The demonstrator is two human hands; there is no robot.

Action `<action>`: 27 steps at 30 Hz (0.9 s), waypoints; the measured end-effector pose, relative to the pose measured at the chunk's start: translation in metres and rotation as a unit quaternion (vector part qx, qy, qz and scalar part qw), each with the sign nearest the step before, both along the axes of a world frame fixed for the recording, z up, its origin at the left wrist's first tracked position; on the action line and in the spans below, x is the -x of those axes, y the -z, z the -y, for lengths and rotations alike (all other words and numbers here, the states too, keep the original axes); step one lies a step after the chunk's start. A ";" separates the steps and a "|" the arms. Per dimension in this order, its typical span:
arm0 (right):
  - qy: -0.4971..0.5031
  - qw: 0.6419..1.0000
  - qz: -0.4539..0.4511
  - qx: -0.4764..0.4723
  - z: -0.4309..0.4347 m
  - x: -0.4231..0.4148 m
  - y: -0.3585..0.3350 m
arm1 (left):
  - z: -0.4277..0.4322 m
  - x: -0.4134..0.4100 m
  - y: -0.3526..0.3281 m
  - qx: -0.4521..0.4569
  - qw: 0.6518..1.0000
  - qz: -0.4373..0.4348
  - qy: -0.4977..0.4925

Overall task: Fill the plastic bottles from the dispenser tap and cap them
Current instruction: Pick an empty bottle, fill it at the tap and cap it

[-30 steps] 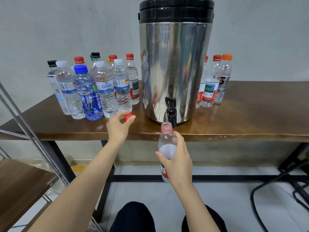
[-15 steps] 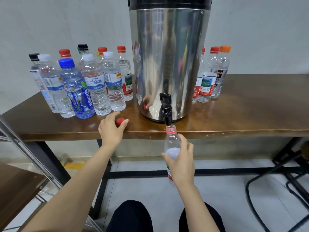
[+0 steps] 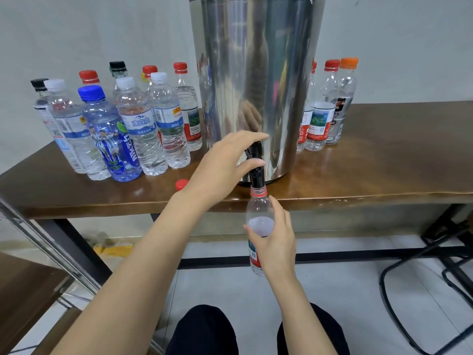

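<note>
With left hand (image 3: 222, 162) cupping tap (image 3: 256, 175), fingers above, thumb below; with right hand (image 3: 277, 242) gripping bottle (image 3: 257, 208) upright, mouth straight beneath spout; loose cap (image 3: 181, 184) off leftward.

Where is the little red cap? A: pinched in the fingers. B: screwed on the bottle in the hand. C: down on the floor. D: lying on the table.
D: the red cap lies loose on the table beside the left forearm, while the left hand is at the black tap and the right hand holds the bottle under it.
</note>
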State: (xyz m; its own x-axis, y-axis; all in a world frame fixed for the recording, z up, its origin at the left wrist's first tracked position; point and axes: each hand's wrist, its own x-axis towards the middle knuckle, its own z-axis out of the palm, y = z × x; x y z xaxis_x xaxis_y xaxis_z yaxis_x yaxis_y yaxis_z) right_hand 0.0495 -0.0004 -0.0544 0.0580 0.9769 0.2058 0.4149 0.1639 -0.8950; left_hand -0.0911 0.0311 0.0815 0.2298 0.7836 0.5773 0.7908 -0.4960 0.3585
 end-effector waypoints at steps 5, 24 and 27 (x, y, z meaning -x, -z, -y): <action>-0.004 1.000 -0.018 0.012 -0.002 0.002 0.002 | -0.007 -0.005 0.002 -0.048 0.998 0.032 -0.004; -0.008 0.999 -0.047 0.002 -0.005 0.003 0.006 | 0.022 -0.022 0.066 -0.240 0.957 0.135 -0.091; -0.011 0.999 -0.049 0.005 -0.005 0.002 0.005 | 0.023 -0.023 0.065 -0.196 0.955 0.209 -0.078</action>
